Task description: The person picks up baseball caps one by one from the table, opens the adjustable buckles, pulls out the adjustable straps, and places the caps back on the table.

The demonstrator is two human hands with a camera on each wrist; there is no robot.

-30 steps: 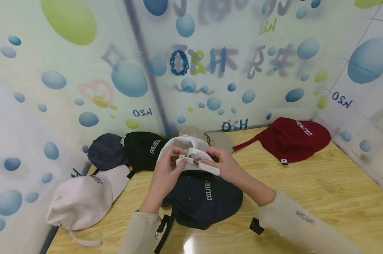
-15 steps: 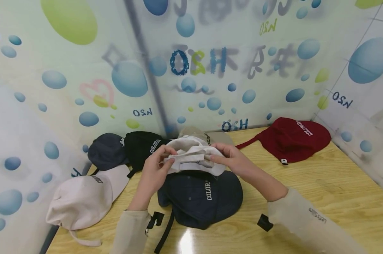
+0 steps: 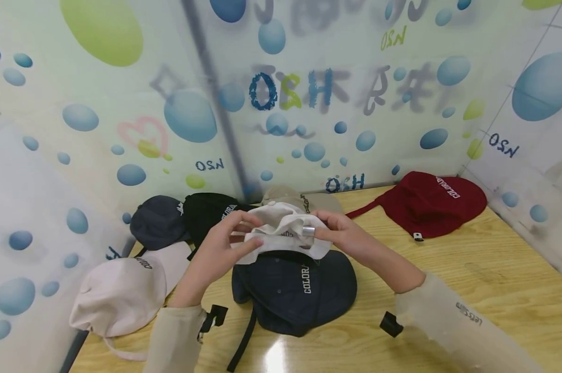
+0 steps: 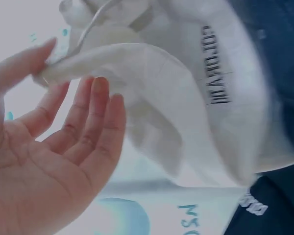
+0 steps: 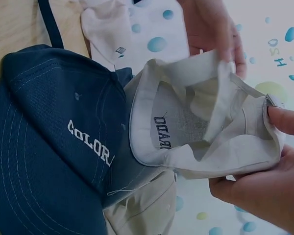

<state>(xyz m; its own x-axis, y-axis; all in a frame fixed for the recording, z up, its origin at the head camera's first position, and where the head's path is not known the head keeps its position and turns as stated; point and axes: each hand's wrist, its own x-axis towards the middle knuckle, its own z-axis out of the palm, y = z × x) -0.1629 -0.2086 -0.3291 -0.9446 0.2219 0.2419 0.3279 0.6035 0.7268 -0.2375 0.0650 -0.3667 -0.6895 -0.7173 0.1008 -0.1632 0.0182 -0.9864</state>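
Both hands hold a white cap (image 3: 290,242) above a navy cap (image 3: 285,295). The left hand (image 3: 227,248) pinches the cap's left edge; in the left wrist view, thumb and index finger of this hand (image 4: 59,132) meet at the rim of the white cap (image 4: 186,98), other fingers extended below. The right hand (image 3: 348,238) grips the opposite side by a metal buckle. In the right wrist view the right hand (image 5: 269,171) has its thumb at the buckle and fingers under the white cap (image 5: 220,161), whose inside and reversed lettering show.
A pale pink cap (image 3: 117,295) lies at the left. Dark blue (image 3: 155,223) and black (image 3: 206,212) caps sit behind it, a beige cap (image 3: 327,202) at the back, and a red cap (image 3: 430,204) at the back right of the wooden table (image 3: 448,290).
The hands have moved apart. The strap that lay between them no longer spans the back opening, and the left hand has shifted slightly left with the cap's edge.
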